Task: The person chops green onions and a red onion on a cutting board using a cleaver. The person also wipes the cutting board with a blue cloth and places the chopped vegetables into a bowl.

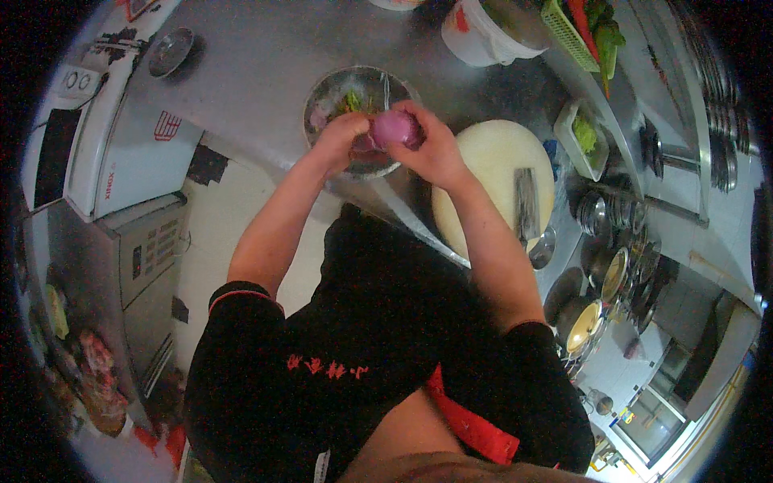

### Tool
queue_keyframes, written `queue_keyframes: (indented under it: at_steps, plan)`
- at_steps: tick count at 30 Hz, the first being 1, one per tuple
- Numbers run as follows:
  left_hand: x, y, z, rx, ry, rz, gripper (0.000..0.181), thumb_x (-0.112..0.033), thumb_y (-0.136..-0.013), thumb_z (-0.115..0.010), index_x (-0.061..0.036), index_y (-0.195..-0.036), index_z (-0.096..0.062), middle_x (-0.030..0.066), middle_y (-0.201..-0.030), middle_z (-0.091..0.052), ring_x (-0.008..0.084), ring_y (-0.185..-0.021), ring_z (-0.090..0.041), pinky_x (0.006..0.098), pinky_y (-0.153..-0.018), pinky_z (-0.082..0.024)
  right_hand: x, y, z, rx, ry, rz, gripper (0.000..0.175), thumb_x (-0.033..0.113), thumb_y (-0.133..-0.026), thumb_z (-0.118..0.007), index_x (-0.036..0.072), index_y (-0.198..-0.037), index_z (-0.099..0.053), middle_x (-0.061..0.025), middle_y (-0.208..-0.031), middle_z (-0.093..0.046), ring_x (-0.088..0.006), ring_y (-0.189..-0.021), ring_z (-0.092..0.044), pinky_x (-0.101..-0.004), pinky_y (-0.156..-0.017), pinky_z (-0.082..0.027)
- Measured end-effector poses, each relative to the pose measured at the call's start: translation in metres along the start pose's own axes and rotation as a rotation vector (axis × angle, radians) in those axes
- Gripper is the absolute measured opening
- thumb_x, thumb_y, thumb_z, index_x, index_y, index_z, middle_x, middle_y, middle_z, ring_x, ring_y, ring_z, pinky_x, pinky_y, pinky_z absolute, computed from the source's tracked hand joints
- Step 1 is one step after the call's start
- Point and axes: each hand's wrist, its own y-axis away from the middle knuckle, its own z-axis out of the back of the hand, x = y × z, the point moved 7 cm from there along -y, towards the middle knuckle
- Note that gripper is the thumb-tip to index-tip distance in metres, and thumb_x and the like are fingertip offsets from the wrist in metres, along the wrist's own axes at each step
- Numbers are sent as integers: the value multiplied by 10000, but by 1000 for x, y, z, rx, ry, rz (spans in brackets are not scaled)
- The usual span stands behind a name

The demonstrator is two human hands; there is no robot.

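A purple onion (395, 130) is held in my right hand (432, 145), fingers curled round its right side. My left hand (347, 139) is at its left side, fingertips pinching something thin that I cannot make out. Both hands are over a round metal bowl (315, 90), which holds green and purplish vegetable pieces. To the right, a cleaver (526, 202) lies on a round, pale cutting board (492, 142), partly behind my right forearm.
A white bucket (474, 36) stands beyond the board. A white tray (595, 163) holds chopped greens, and a green basket (570, 39) holds red and green vegetables. A small metal bowl (171, 53) sits at the left. Stacked metal bowls (592, 214) stand at the right.
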Motion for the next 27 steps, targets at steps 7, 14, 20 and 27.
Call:
queue_keyframes:
  at_steps: [7,14,20,27]
  plan:
    - [7,0,-7,20,-44,-13,427,-154,-878,-679,-32,-1275,-577,106,-1141,-666,266,-1034,-689,471,-887,-613,-28,4,-5,-124,-189,-60,629,153,-805,-834,64,-1371,-571,-101,-1255,-651,-207,-1138,-646,-349,-987,-530]
    - [23,-17,7,-34,-85,-19,384,-143,-871,-702,-54,-1227,-588,99,-1084,-672,247,-945,-682,426,-809,-601,-26,2,3,-113,-182,-45,627,164,-787,-861,75,-1346,-592,-90,-1230,-665,-204,-1124,-654,-343,-981,-537]
    - [30,1,-7,-23,193,143,236,-170,-931,-666,-83,-1149,-642,82,-1066,-677,240,-916,-674,415,-789,-569,-38,6,0,-99,-325,-126,671,152,-790,-859,68,-1386,-562,-99,-1263,-647,-207,-1159,-639,-345,-996,-535]
    - [34,-13,12,62,-27,57,121,-124,-935,-669,-70,-1043,-655,78,-969,-684,208,-877,-663,383,-750,-555,-40,-3,2,141,25,-176,761,246,-759,-892,54,-1410,-547,-128,-1269,-659,-242,-1156,-650,-374,-1011,-534]
